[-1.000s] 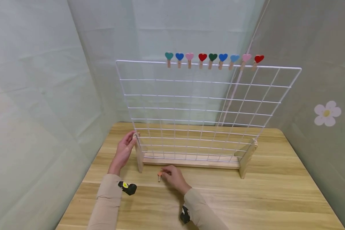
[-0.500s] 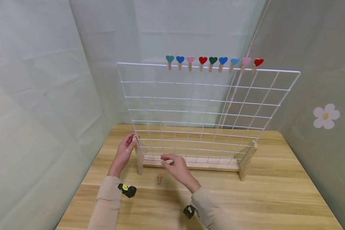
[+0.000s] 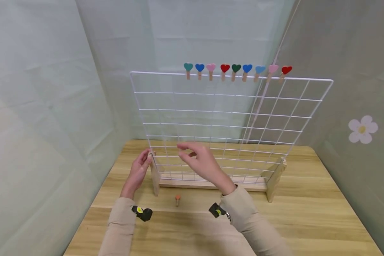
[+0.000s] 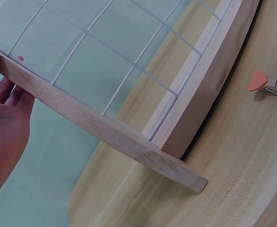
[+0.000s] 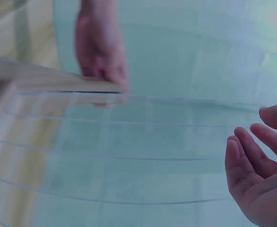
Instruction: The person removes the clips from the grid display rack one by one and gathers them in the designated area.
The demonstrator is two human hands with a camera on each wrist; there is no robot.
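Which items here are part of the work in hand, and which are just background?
In use: wire grid rack, left hand holding its wooden foot, right hand raised empty, orange heart clip on the table, nine heart clips on the top wire.
Background: table, flower decal.

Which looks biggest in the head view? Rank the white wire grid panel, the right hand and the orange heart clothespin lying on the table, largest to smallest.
1. White wire grid panel.
2. Right hand; it is raised nearer the camera, which enlarges it, yet the order holds.
3. Orange heart clothespin.
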